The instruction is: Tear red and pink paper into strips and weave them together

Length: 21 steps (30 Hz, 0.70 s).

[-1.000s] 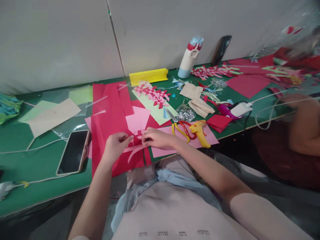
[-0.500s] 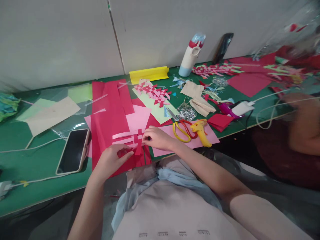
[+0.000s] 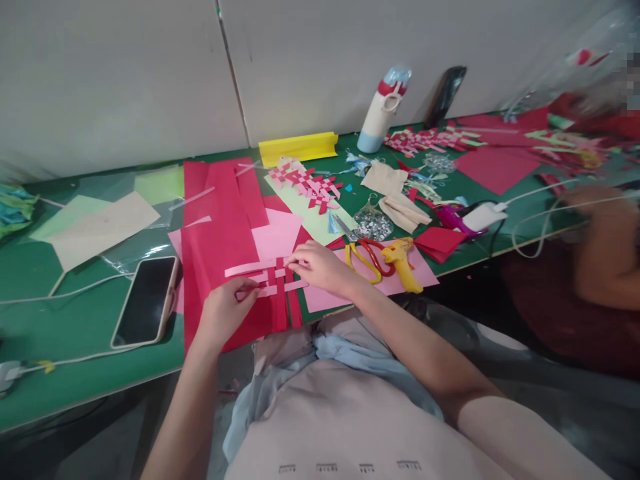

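Note:
Pink paper strips [image 3: 243,269] and red paper strips [image 3: 281,308] cross over and under each other in a small weave, lying on red paper [image 3: 214,247] in front of me. At the left end of the lowest pink strip, my left hand [image 3: 229,308] pinches with thumb and forefinger. My right hand [image 3: 320,268] has its fingertips pressed together on the weave's upper right edge; which strip it grips is partly hidden. Loose red ends hang toward the table's front edge. Finished-looking pink and red woven pieces [image 3: 309,185] rest on pale green paper [image 3: 320,225] farther back.
Scissors [image 3: 367,261] and a yellow glue gun [image 3: 400,260] lie on pink paper to the right. A phone [image 3: 146,301] is at left. Behind stand a bottle [image 3: 380,113] and folded yellow paper [image 3: 299,149]. Another person's arm [image 3: 603,233] is at far right.
The lowest pink strip now runs straight across the weave, and the red strips lie flatter toward the front. My right hand has shifted slightly up; my left fingers have closed in.

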Available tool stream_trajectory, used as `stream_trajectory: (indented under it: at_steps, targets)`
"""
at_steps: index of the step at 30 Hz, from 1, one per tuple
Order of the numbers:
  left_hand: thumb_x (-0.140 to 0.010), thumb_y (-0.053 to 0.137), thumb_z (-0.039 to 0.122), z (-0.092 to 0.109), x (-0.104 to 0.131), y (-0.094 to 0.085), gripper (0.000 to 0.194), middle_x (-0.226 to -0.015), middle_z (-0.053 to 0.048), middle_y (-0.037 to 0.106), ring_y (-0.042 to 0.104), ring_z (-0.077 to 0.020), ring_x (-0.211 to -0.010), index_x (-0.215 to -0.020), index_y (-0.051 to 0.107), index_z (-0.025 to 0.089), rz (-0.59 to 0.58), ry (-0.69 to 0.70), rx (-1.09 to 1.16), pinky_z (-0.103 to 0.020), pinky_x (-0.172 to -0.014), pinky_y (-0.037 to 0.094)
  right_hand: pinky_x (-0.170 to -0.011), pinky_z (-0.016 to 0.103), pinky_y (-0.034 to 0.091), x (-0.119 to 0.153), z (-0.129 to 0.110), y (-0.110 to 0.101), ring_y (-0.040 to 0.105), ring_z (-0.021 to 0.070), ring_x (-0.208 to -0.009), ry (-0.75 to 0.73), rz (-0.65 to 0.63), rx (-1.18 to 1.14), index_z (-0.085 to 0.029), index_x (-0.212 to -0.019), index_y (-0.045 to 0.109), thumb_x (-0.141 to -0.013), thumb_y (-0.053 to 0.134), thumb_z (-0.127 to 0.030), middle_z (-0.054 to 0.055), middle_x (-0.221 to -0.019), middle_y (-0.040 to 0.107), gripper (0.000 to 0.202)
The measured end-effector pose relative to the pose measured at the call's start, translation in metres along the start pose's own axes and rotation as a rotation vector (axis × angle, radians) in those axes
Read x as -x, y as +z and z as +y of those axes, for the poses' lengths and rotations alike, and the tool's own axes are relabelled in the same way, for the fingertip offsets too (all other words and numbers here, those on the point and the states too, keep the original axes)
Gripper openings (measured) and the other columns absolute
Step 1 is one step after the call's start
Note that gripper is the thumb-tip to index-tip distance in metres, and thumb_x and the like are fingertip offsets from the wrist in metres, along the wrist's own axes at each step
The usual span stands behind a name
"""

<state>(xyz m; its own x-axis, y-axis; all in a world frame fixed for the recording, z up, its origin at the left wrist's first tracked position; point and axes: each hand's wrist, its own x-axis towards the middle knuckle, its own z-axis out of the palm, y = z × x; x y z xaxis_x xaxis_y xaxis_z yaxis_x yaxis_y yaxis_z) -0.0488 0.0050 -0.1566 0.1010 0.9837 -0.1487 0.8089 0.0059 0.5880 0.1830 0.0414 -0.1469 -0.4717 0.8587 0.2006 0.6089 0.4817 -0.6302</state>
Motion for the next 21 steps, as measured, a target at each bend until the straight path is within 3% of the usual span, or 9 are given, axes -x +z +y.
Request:
stream_trajectory:
  at_steps: [10, 15, 18, 21]
  targets:
    - [-0.079, 0.056, 0.036, 0.019, 0.004, -0.006, 0.028, -0.081, 0.000, 0.071, 0.064, -0.0166, -0.070, -0.101, 0.067, 0.023, 0.063, 0.003, 0.007, -0.023, -0.060, 0.042, -0.078, 0.027, 0.040, -0.011, -0.024, 0.030, 0.061, 0.0182, -0.090, -0.004, -0.190, -0.114, -0.017, -0.098, 0.072, -0.085, 0.061, -0.018, 0.007, -0.093, 0.071, 0.017]
    - [-0.084, 0.052, 0.044, 0.023, 0.009, -0.007, 0.035, -0.085, -0.001, 0.070, 0.062, -0.0151, -0.068, -0.110, 0.063, 0.023, 0.146, 0.057, 0.114, -0.023, -0.060, 0.043, -0.068, 0.023, 0.039, -0.013, -0.018, 0.027, 0.061, 0.0140, -0.078, 0.088, -0.220, -0.282, -0.015, -0.085, 0.070, -0.081, 0.060, -0.012, 0.004, -0.084, 0.070, 0.011]
    - [-0.087, 0.047, 0.045, 0.021, 0.015, -0.009, 0.037, -0.092, -0.004, 0.071, 0.062, -0.0154, -0.070, -0.110, 0.064, 0.021, 0.247, 0.055, 0.125, -0.023, -0.059, 0.043, -0.069, 0.023, 0.040, -0.014, -0.010, 0.020, 0.061, 0.0136, -0.077, 0.138, -0.218, -0.399, -0.013, -0.084, 0.069, -0.082, 0.059, -0.016, 0.004, -0.084, 0.070, 0.010]
    - [-0.087, 0.047, 0.039, 0.018, 0.023, -0.010, 0.032, -0.086, -0.004, 0.071, 0.060, -0.0139, -0.064, -0.105, 0.066, 0.020, 0.285, 0.067, 0.061, -0.023, -0.057, 0.042, -0.074, 0.025, 0.043, -0.016, 0.002, 0.019, 0.062, 0.0151, -0.081, 0.124, -0.205, -0.498, -0.012, -0.085, 0.067, -0.081, 0.059, -0.018, 0.005, -0.086, 0.070, 0.011]
